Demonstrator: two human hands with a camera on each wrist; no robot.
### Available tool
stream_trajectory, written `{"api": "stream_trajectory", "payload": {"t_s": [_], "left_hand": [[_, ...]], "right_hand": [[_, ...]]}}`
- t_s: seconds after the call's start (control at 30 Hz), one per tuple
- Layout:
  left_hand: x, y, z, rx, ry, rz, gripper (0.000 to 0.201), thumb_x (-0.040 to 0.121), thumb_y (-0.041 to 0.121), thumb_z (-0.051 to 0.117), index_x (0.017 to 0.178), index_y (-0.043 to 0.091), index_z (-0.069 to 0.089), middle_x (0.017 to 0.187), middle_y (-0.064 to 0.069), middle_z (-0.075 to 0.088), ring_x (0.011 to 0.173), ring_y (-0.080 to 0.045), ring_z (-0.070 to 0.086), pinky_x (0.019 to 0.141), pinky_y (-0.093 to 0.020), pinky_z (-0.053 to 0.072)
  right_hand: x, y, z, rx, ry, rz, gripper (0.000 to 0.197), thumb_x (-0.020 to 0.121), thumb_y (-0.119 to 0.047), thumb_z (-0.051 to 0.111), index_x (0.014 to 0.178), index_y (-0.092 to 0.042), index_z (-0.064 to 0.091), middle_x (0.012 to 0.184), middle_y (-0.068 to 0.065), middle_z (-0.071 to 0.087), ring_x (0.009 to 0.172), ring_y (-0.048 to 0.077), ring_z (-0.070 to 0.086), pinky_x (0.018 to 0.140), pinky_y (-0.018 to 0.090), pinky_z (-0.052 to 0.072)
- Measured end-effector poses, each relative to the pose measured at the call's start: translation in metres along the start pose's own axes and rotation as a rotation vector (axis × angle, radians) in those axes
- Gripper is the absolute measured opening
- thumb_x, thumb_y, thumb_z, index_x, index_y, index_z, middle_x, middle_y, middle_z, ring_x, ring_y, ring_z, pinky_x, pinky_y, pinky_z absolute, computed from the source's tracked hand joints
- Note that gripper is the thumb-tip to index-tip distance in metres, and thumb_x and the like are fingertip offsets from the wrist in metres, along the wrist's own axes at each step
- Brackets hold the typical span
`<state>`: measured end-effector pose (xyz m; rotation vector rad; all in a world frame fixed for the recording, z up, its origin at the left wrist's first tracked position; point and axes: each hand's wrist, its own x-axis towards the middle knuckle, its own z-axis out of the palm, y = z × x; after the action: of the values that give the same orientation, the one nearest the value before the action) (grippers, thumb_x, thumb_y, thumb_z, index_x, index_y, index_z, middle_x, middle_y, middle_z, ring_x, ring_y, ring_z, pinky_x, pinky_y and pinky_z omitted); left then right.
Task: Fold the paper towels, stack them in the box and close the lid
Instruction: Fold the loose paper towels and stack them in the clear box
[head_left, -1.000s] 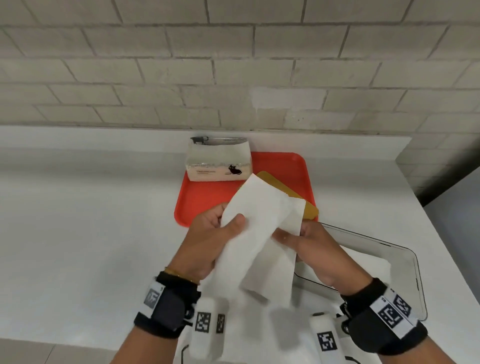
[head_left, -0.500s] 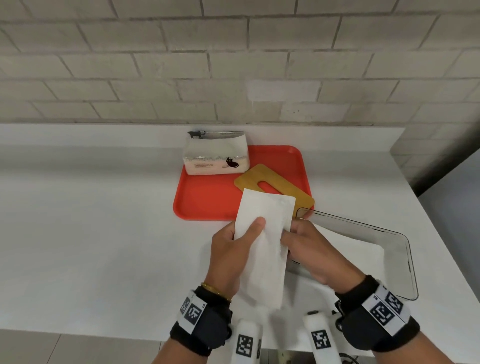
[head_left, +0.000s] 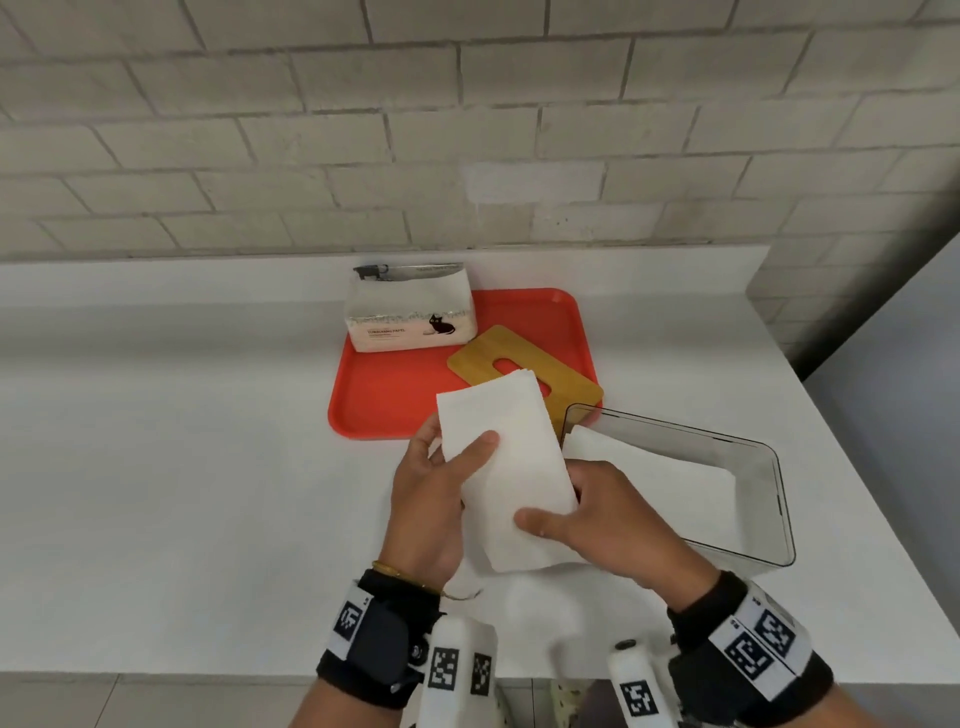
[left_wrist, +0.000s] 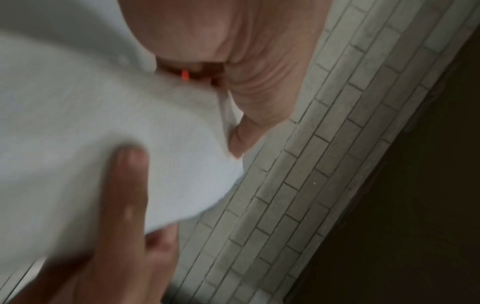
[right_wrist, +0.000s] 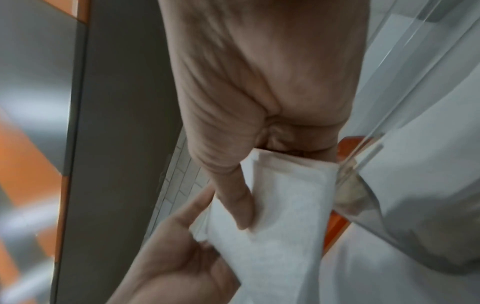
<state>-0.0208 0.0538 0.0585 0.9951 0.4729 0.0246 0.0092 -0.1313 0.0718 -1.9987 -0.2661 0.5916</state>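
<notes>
A folded white paper towel (head_left: 511, 457) is held above the counter between both hands. My left hand (head_left: 431, 493) grips its left edge with the thumb on top. My right hand (head_left: 597, 514) pinches its lower right part, thumb across the paper. The right wrist view shows the same folded towel (right_wrist: 283, 207) under my right thumb. In the left wrist view the towel (left_wrist: 109, 148) is a blurred white sheet. The clear plastic box (head_left: 774, 499) stands just right of the hands with white towels (head_left: 670, 483) lying inside. Its wooden lid (head_left: 524, 371) with a slot lies on the red tray (head_left: 415, 395).
A paper towel pack (head_left: 410, 312) with a black cat print stands at the tray's back left corner. Another white sheet (head_left: 550, 608) lies on the white counter (head_left: 182, 493) under my hands. A tiled wall (head_left: 467, 130) rises behind; the counter ends at the right.
The towel went from a loose half-open sheet to a flat narrow folded rectangle. Both hands lowered it, and my right hand slid down to its lower right part.
</notes>
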Motion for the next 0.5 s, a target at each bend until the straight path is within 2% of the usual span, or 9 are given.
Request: {"api": "stream_trajectory", "payload": {"t_s": [0.1, 0.17, 0.27, 0.33, 0.43, 0.5], "left_hand": [[0.002, 0.012, -0.010, 0.025, -0.107, -0.030, 0.058, 0.084, 0.012, 0.081, 0.138, 0.007, 0.062, 0.134, -0.015, 0.071, 0.128, -0.038, 0.065, 0.113, -0.057, 0.047], [0.002, 0.020, -0.010, 0.071, -0.174, -0.017, 0.055, 0.084, 0.010, 0.078, 0.137, 0.004, 0.064, 0.134, -0.016, 0.071, 0.128, -0.035, 0.065, 0.109, -0.051, 0.049], [0.001, 0.027, 0.001, 0.211, -0.241, 0.002, 0.045, 0.082, 0.006, 0.079, 0.126, 0.007, 0.072, 0.127, -0.014, 0.075, 0.118, -0.028, 0.071, 0.099, -0.040, 0.056], [0.003, 0.028, 0.015, 0.316, -0.279, 0.000, 0.042, 0.079, 0.007, 0.079, 0.121, 0.007, 0.073, 0.121, -0.014, 0.077, 0.112, -0.028, 0.073, 0.094, -0.034, 0.059], [0.008, 0.022, 0.044, 0.488, -0.348, 0.003, 0.041, 0.085, 0.006, 0.082, 0.124, 0.010, 0.072, 0.118, -0.008, 0.079, 0.111, -0.024, 0.075, 0.095, -0.033, 0.060], [0.016, 0.012, 0.064, 0.600, -0.363, 0.021, 0.037, 0.088, 0.012, 0.082, 0.124, 0.015, 0.072, 0.115, -0.002, 0.080, 0.107, -0.020, 0.077, 0.094, -0.035, 0.062]], "right_hand": [[-0.012, 0.001, -0.026, 0.080, -0.014, -0.020, 0.025, 0.085, -0.022, 0.086, 0.109, -0.023, 0.079, 0.102, -0.011, 0.081, 0.093, 0.009, 0.078, 0.087, 0.036, 0.064], [-0.021, 0.001, -0.048, 0.105, -0.022, -0.043, 0.021, 0.085, -0.018, 0.085, 0.105, -0.018, 0.079, 0.100, -0.004, 0.082, 0.094, 0.017, 0.079, 0.084, 0.035, 0.063], [-0.032, 0.004, -0.082, 0.128, 0.011, -0.057, 0.018, 0.086, -0.015, 0.083, 0.103, -0.016, 0.079, 0.098, -0.001, 0.082, 0.092, 0.019, 0.079, 0.081, 0.032, 0.061], [-0.037, 0.008, -0.104, 0.133, 0.074, -0.064, 0.015, 0.086, -0.016, 0.082, 0.101, -0.018, 0.080, 0.099, 0.000, 0.082, 0.093, 0.021, 0.079, 0.083, 0.034, 0.059], [-0.040, 0.017, -0.130, 0.205, 0.168, -0.056, 0.012, 0.085, -0.021, 0.082, 0.098, -0.019, 0.082, 0.098, 0.002, 0.082, 0.091, 0.018, 0.077, 0.082, 0.032, 0.058], [-0.038, 0.028, -0.142, 0.228, 0.168, -0.029, 0.013, 0.086, -0.024, 0.081, 0.098, -0.020, 0.082, 0.099, 0.003, 0.081, 0.090, 0.017, 0.077, 0.082, 0.029, 0.058]]}}
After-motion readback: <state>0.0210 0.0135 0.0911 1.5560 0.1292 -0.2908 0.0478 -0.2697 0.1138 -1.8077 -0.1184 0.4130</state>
